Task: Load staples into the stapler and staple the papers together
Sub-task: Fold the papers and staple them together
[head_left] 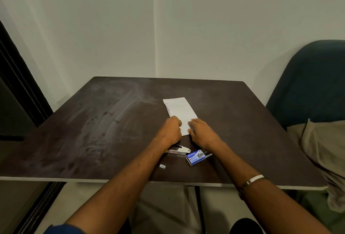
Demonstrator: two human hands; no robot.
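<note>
Hidden: my left hand [170, 130] and my right hand [202, 133] cover the near end of the papers [180, 111]. My left arm hides part of the stapler [178, 150].
Hard to see: my fingers curl down over the paper's near end, so I cannot tell if they pinch the paper or only press on it.
Papers: white, thin, long and flat, in the middle of the frame. A second sheet peeks out along the left edge.
Stapler: shiny grey metal with a small red label, lying just under my left wrist, below the papers.
Staple box: small blue card box [196, 157] with white writing, just right of the stapler, beside my right wrist.
Loose staples: a tiny silver bit [162, 166] lies alone, lower and left of the box.
Table: dark brown, flat and smudgy [104, 121], with a pale near edge.
Open room: the left half of the table top is bare, and so is the far right corner.
Right side of frame: a dark blue chair [309, 84] with tan cloth [321, 146] touches the table's side.
Wrist: a silver band [255, 178] on my right arm.
</note>
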